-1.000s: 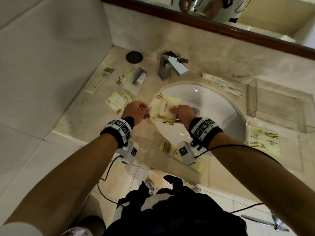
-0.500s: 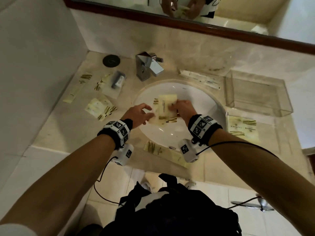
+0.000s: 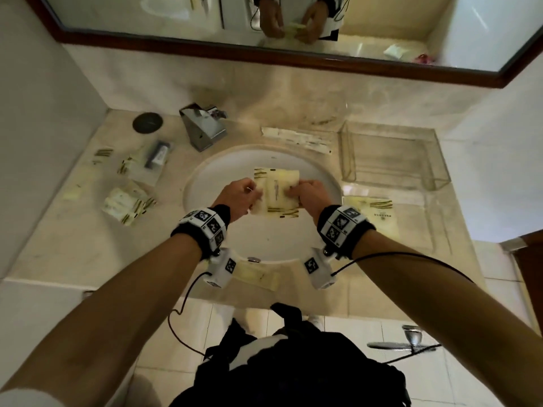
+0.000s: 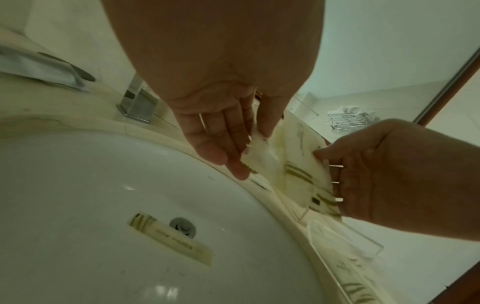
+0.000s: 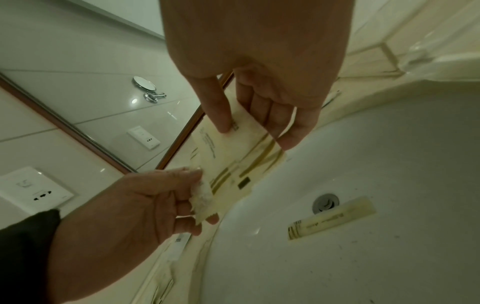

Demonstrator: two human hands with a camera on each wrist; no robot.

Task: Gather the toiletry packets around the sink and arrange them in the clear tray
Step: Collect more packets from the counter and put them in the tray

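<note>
Over the white sink [image 3: 205, 183] I hold a small stack of pale yellow toiletry packets [image 3: 277, 192]. My left hand [image 3: 244, 196] pinches its left edge and my right hand [image 3: 305, 192] pinches its right edge between thumb and fingers [image 5: 223, 115]. The left wrist view shows the stack [image 4: 298, 164] between both hands. One long packet [image 5: 332, 218] lies in the basin beside the drain. The clear tray [image 3: 435, 183] stands on the counter right of the sink with nothing in it. More packets lie left of the sink [image 3: 126, 202], behind it [image 3: 296, 139], to its right [image 3: 373, 210] and at the front edge [image 3: 255, 276].
A chrome faucet [image 3: 204, 132] stands behind the sink on the left, with a round black disc [image 3: 147, 122] and a clear packet holding a dark item [image 3: 157, 155] near it. A mirror [image 3: 264, 22] runs along the back wall. A side wall closes off the left.
My left hand, off the stack half a second ago, now pinches its left edge. The stack has turned squarer to me, and the view has shifted so the tray shows in full.
</note>
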